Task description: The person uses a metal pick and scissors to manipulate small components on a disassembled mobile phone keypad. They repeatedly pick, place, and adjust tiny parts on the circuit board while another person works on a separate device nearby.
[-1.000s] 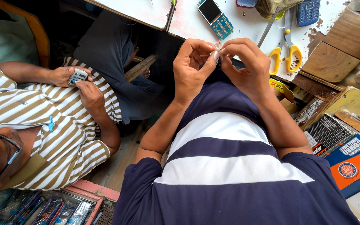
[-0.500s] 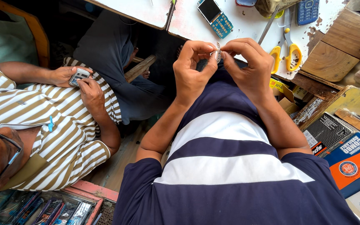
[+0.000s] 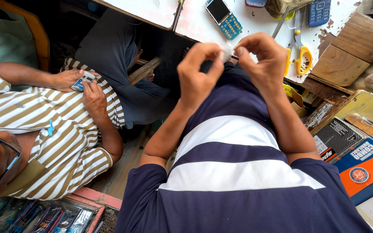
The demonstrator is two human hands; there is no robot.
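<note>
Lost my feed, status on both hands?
Left hand and right hand raised together, each grip pinching one small pale part. Scissors on table beyond. Nothing in the way.

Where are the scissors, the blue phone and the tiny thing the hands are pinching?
scissors (image 3: 301, 54): head view, on a yellow handle loop.
blue phone (image 3: 318, 11): head view, on its keypad.
small pale piece (image 3: 227, 52): head view, between the two hands' fingertips.

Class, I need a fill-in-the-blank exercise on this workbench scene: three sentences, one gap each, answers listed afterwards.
1. The left hand and right hand pinch one small pale piece between their ____.
2. The scissors on the white table have ____ handles.
3. The neighbour in the striped shirt holds a small phone with ____ hands.

Answers: fingertips; yellow; both
</note>
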